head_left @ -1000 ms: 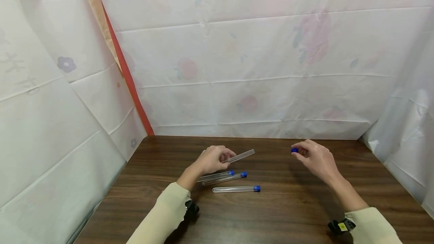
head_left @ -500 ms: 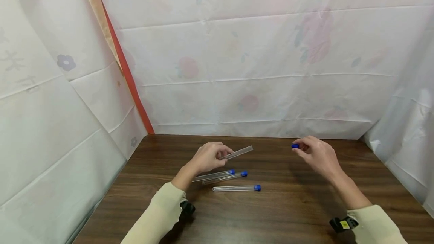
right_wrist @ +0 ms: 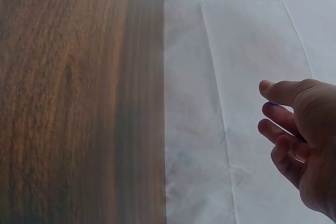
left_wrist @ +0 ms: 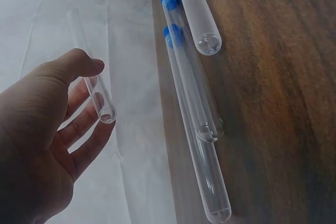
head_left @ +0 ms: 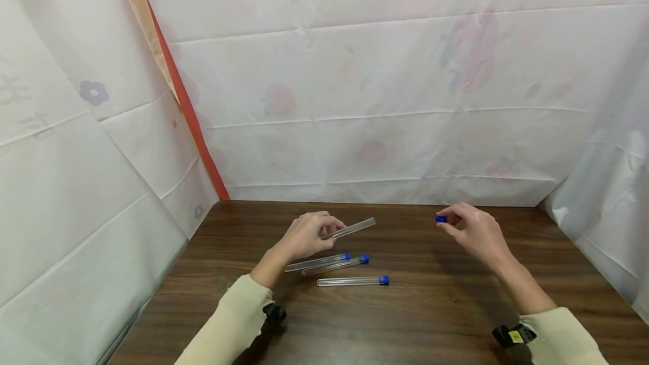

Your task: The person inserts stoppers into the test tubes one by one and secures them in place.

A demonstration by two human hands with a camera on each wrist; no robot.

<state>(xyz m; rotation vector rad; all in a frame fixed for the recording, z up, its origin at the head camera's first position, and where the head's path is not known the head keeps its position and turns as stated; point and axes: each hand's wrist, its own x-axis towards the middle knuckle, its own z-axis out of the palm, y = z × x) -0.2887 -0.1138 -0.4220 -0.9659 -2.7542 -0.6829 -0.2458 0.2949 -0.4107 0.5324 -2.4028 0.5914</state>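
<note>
My left hand (head_left: pixel 308 235) pinches a clear uncapped test tube (head_left: pixel 358 226) between thumb and fingers, above the table. In the left wrist view the rounded bottom of this test tube (left_wrist: pixel 100 95) points back toward the palm. Well to the right, my right hand (head_left: pixel 474 235) holds a small blue cap (head_left: pixel 441 219) at its fingertips; the right wrist view hides nearly all of the cap. Below the left hand lie two blue-capped test tubes (head_left: pixel 316 262) (head_left: pixel 337 265), close together and partly overlapping. A third capped test tube (head_left: pixel 352 281) lies apart, nearer the front.
The dark wooden table (head_left: pixel 405 325) ends at a white patterned sheet (head_left: pixel 375 100) hung behind it. Another white sheet (head_left: pixel 76 196) stands along the left side, and one more (head_left: pixel 618 213) along the right. A red strip (head_left: pixel 190 114) runs down the back left corner.
My left hand has drifted a little to the left and back with the uncapped tube. My right hand has risen slightly with the cap, then stayed put. The tubes on the table lie unmoved.
</note>
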